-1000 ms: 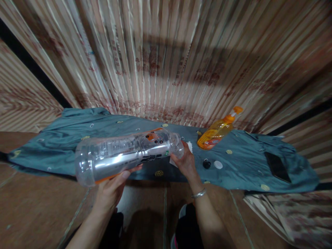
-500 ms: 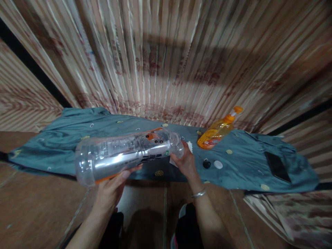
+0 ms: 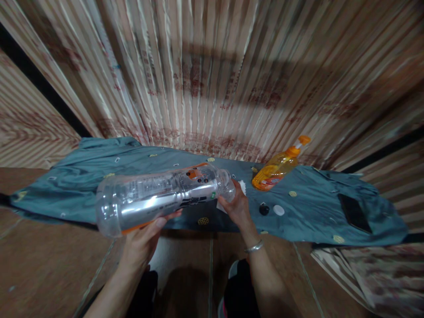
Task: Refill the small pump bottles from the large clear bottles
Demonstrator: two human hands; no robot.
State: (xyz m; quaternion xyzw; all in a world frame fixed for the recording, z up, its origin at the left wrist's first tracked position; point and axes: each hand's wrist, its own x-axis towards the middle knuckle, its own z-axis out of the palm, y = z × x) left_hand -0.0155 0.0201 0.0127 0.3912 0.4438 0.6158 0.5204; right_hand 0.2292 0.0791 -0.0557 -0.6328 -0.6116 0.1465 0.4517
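A large clear plastic bottle (image 3: pixel 149 198) with a silver and orange label lies sideways across my two hands, its base to the left. My left hand (image 3: pixel 147 236) supports it from below near the base, with the thumb along its near side. At the other end my right hand (image 3: pixel 236 205) is wrapped round the narrow neck part, and its fingers are partly hidden. A bit of white paper (image 3: pixel 243 187) shows behind the right hand. Right of that hand lie a black cap (image 3: pixel 264 209) and a white round disc (image 3: pixel 278 210), side by side.
A pump bottle of orange liquid (image 3: pixel 274 171) stands on the teal patterned cloth (image 3: pixel 79 176). At the right end is a dark phone (image 3: pixel 354 213). A striped curtain (image 3: pixel 212 79) hangs behind, with dark poles on both sides. Brown tiles (image 3: pixel 43 265) cover the floor.
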